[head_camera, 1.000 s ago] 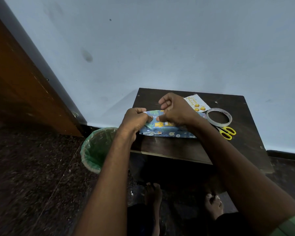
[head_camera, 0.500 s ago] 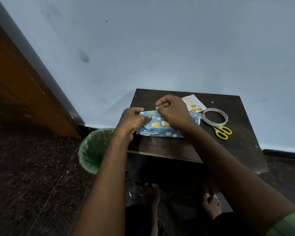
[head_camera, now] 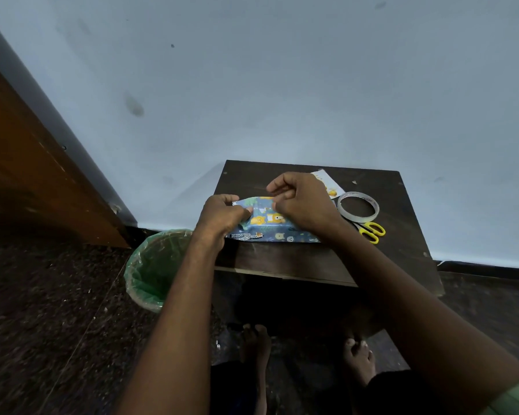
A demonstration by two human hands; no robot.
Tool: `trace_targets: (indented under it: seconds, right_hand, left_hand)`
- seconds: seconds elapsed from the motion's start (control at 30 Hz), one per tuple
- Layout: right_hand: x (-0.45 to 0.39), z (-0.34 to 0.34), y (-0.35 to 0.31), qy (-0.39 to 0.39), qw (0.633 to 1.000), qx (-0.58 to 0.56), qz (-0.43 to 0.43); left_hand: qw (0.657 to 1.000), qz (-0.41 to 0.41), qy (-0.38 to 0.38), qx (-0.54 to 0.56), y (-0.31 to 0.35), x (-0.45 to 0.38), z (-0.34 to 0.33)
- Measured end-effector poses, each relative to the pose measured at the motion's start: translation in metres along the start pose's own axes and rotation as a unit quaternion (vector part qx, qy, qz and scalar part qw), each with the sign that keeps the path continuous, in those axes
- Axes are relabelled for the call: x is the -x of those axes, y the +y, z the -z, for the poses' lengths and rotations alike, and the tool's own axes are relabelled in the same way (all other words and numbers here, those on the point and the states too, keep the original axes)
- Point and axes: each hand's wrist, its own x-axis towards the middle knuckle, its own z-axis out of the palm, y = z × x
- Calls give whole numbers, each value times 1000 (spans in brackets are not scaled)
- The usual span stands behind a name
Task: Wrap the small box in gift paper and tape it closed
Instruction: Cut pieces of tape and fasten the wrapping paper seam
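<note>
Blue gift paper printed with yellow animals lies folded over the small box on the dark wooden table; the box itself is hidden under the paper. My left hand grips the paper's left end with curled fingers. My right hand pinches the upper flap of the paper over the middle. A roll of clear tape lies to the right of my hands, with yellow-handled scissors just in front of it.
A white card with yellow pictures lies behind my right hand. A green-lined waste bin stands on the floor left of the table. A wooden door is at far left, a pale wall behind. My bare feet are under the table.
Both hands stay on the paper with small shifts of the fingers; my right hand has lifted the upper flap slightly. The camera has shifted a little.
</note>
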Motion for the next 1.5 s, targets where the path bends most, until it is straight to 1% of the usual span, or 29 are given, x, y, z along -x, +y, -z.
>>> trace_targets:
  seconds: [0.1,0.17,0.27,0.33,0.37,0.43,0.47,0.5,0.53,0.57,0.6,0.63,0.7,0.83,0.9,0.97,1.0,1.03,1.07,1.1,1.17,1.2,1.23,1.27,1.33,1.37,1.43,1.5]
  right_hand:
    - [4,10,2,19,997,69,28]
    - [6,20,7,46,995,79,29]
    - [11,38,16,137,987,79,11]
    - [15,50,24,190,977,86,-38]
    - [17,54,31,197,973,93,-79]
    - [20,61,45,174,966,102,-162]
    - [21,62,51,156,964,85,-195]
    - [21,63,56,140,965,45,-217]
    - [22,63,58,123,966,-12,-228]
    - [23,63,58,106,963,-72,-236]
    - [24,62,57,90,957,-131,-243]
    - [24,61,53,75,949,-178,-250]
    - [27,61,48,60,937,-230,-256]
    - [28,54,47,69,934,-233,-263]
    - [28,50,45,68,925,-260,-270]
    - [27,50,44,74,918,-278,-273]
    - [27,51,43,76,918,-275,-275]
    - [27,51,44,77,918,-274,-277]
    - [27,50,44,77,916,-280,-278]
    - [27,50,45,78,913,-290,-276]
    - [27,48,46,82,911,-300,-271]
    - [26,48,47,86,912,-297,-271]
    - [25,49,48,88,912,-294,-272]
    - [25,49,49,90,911,-296,-274]
    - [24,49,50,89,907,-302,-279]
    - [24,49,51,86,905,-304,-283]
    - [23,49,50,84,900,-314,-289]
    - [23,53,46,112,886,-354,-278]
  left_hand:
    - [1000,5,-3,-15,3,3,1]
    - [1000,7,5,-30,7,6,1]
    - [997,-16,45,-65,14,10,-2]
    - [984,-43,107,-135,17,11,-9]
    - [973,-51,145,-171,19,14,-13]
    - [950,-93,204,-217,23,20,-21]
    - [942,-130,209,-227,24,21,-25]
    - [939,-166,192,-232,26,21,-29]
    - [941,-192,156,-229,27,19,-33]
    - [946,-200,115,-229,27,17,-37]
    - [949,-193,80,-236,27,16,-40]
    - [951,-182,63,-242,26,16,-42]
    - [956,-170,64,-233,24,15,-44]
    - [961,-170,69,-206,23,12,-37]
    - [957,-176,89,-211,24,11,-36]
    - [945,-205,111,-231,22,12,-41]
    - [937,-237,110,-233,22,12,-45]
    - [928,-278,92,-230,22,11,-49]
    - [922,-314,53,-218,23,13,-52]
    - [921,-330,-5,-207,26,16,-55]
    - [911,-319,-122,-233,32,23,-58]
    - [896,-312,-156,-276,33,26,-59]
    - [879,-307,-172,-323,34,29,-61]
    - [862,-305,-173,-365,33,30,-62]
    - [844,-301,-152,-417,32,30,-64]
    - [844,-301,-142,-421,32,30,-65]
    - [856,-304,-138,-395,33,29,-65]
    - [869,-312,-140,-357,34,31,-62]
